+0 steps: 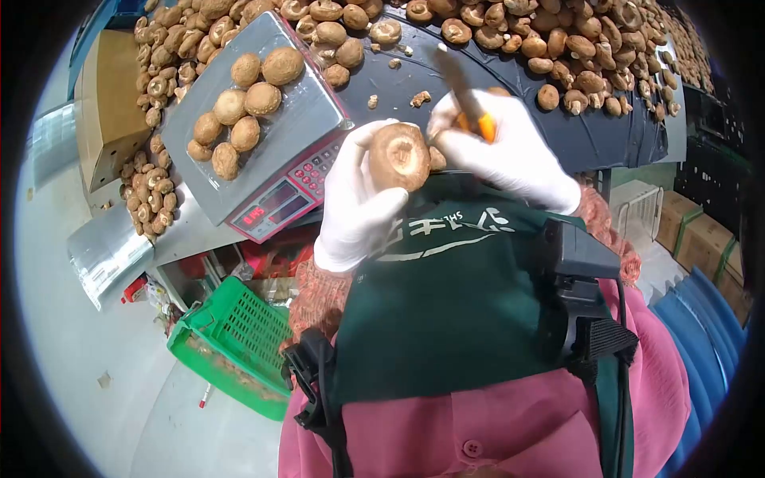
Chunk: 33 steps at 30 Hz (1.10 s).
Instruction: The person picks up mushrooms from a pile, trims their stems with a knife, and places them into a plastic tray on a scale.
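My left hand (pixel 351 203), in a white glove, grips a brown shiitake mushroom (pixel 401 156) with its underside and pale cut stem facing up. Close beside it, my gloved right hand (pixel 506 143) is closed round a knife with an orange handle (pixel 486 126). The knife's blade (pixel 454 76) points away from me and is blurred. A small brown piece (pixel 437 158) shows between the mushroom and my right hand. To the left of my hands stands a digital scale (pixel 307 111) with several mushrooms (pixel 245 99) on its plate.
Large heaps of mushrooms (pixel 574 40) cover the back of the dark table surface (pixel 510 92). Stem scraps (pixel 420 99) lie beyond my hands. A cardboard box (pixel 119 103) stands at far left, a green basket (pixel 255 319) below the table, and cartons (pixel 701 231) at right.
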Available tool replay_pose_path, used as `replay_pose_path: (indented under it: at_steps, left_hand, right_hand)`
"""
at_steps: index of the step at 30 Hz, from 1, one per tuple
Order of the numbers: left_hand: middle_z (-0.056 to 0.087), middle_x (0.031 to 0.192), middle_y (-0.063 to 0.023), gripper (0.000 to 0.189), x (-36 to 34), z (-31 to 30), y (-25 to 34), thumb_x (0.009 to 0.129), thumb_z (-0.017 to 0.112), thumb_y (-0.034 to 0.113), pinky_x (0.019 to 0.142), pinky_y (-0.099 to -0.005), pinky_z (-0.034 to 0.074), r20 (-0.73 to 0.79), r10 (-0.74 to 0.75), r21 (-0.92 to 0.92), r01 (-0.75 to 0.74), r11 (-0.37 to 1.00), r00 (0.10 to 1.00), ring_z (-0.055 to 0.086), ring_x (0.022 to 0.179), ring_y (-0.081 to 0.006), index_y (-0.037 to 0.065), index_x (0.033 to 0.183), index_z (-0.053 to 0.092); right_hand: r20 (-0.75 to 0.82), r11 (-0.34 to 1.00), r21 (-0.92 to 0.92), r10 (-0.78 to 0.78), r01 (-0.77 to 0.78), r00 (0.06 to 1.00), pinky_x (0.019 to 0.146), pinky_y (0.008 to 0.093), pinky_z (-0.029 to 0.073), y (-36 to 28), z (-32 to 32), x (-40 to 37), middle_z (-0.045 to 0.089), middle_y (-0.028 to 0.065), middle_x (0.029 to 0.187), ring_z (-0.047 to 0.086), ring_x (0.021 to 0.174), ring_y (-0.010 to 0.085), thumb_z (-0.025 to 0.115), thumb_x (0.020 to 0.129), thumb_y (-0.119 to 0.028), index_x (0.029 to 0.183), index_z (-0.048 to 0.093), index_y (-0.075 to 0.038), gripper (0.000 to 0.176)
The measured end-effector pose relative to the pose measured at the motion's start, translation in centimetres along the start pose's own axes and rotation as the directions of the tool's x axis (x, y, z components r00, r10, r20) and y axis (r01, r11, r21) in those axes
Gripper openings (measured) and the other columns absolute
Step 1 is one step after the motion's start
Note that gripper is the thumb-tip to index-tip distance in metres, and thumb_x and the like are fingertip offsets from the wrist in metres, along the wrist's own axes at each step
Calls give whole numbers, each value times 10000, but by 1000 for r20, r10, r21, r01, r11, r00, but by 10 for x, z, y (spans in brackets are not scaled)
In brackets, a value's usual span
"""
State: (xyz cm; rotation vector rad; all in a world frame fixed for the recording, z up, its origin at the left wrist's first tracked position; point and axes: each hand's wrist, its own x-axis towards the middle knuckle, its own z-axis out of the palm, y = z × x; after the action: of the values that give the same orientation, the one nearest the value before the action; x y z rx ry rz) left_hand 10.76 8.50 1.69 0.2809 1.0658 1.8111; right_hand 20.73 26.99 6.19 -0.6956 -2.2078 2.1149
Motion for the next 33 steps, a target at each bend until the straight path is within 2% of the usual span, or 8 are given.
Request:
replay_pose_path:
  at_steps: [2,8,10,12,20,24,29,33]
  left_hand:
    - [477,1426,-222,863,1,-1,3,777,823,234,1114,-429,410,-1,-43,-67,43,997,999,529,1289,-324,-41,1443,348]
    - [482,1413,-247,836,4,-3,0,794,813,249,1109,-441,423,13,-66,-209,68,976,998,521,1296,-365,-60,1430,367]
    - [503,1399,-221,773,6,-3,-3,818,791,222,1094,-430,431,-11,-88,-188,84,978,996,531,1283,-334,-54,1419,391]
    - [525,1381,-192,699,10,2,-7,854,758,211,1075,-417,439,-28,-173,-116,169,979,985,543,1265,-298,-46,1407,416]
    - [598,1295,-175,454,8,11,-8,1025,538,212,982,-332,494,-41,-286,154,288,945,957,628,1128,-218,-61,1379,464]
    - [607,1251,-190,460,12,-4,-10,1029,523,228,984,-357,487,-159,-212,257,248,934,964,628,1114,-242,-78,1366,459]
    - [616,1232,-168,432,17,2,-13,1028,526,210,977,-344,485,-155,-232,235,263,936,960,622,1106,-214,-74,1351,483]
    - [618,1233,-163,417,14,4,-13,1026,538,205,976,-339,485,-123,-255,325,282,903,959,625,1102,-204,-64,1342,500]
  right_hand:
    - [-42,954,214,225,-212,973,612,213,436,-9,-12,-5,573,-29,763,515,667,41,649,896,-188,954,653,-33,166]
    - [-86,842,-537,5,-50,996,767,310,533,61,-45,-14,712,104,919,676,802,170,686,865,-147,1199,641,-62,347]
    - [-132,965,-258,16,-50,991,781,298,531,50,-32,-21,705,108,963,680,797,200,714,855,-156,1219,638,-72,381]
    - [-20,831,-445,-381,333,924,729,329,554,34,-19,-20,645,85,1044,678,780,258,741,839,-215,1265,612,-133,452]
    - [-131,750,-642,-310,157,942,676,395,543,50,-45,-53,617,76,950,673,817,308,749,816,-276,1161,647,-173,374]
    - [-142,357,-912,190,-203,971,749,417,529,87,-115,-96,661,119,913,665,863,337,755,816,-237,1033,653,-84,284]
    - [-352,750,-656,-200,-88,914,779,385,533,105,-87,-58,664,128,995,660,910,323,718,847,-219,1160,646,-111,339]
    - [-214,633,-774,-236,-17,948,755,379,555,129,-54,-4,612,75,1147,674,916,303,690,816,-169,1289,584,-168,486]
